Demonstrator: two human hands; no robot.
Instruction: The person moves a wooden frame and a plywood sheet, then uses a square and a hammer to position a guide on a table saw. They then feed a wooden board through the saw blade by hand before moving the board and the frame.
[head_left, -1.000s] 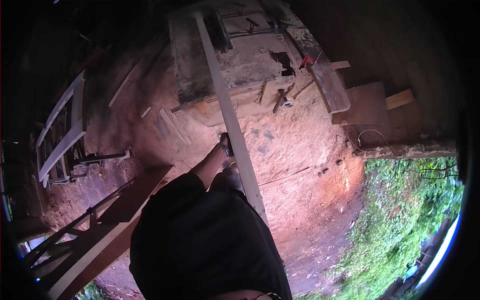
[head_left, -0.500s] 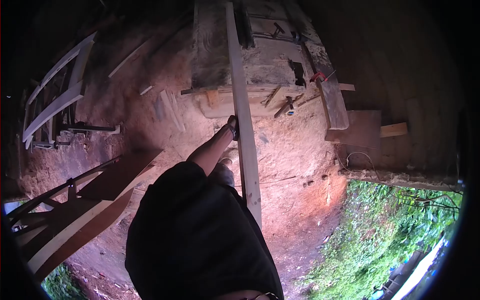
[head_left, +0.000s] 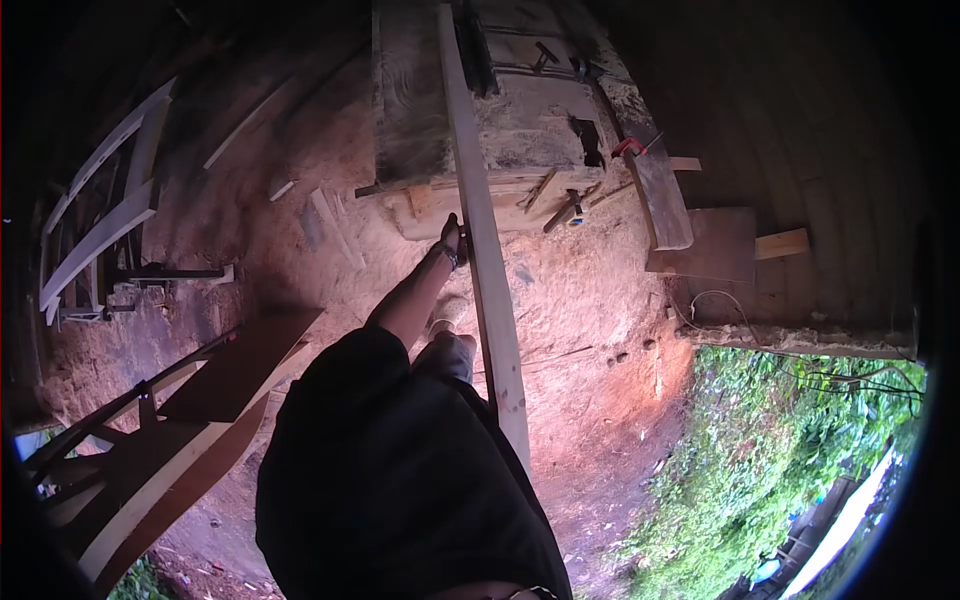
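A long pale wooden plank (head_left: 480, 240) runs from the workbench (head_left: 415, 120) at the top down to the front of my dark-sleeved body. Beside the plank's left edge is my left hand (head_left: 452, 238), its fingers stretched upward and its thumb side close to the wood. Whether it touches the plank is hard to make out. My right hand is outside the picture; only a bit of skin and a band show at the bottom edge.
A hammer (head_left: 564, 210) lies at the bench's front edge, and a red clamp (head_left: 628, 147) is to its right. White curved frames (head_left: 100, 245) stand at left above stacked brown boards (head_left: 240, 365). Brown sheet (head_left: 715, 245) lies at right, near green plants (head_left: 780, 440).
My left hand has shifted slightly left and up from the plank's edge, and its fingers show more spread. The whole view has moved a little.
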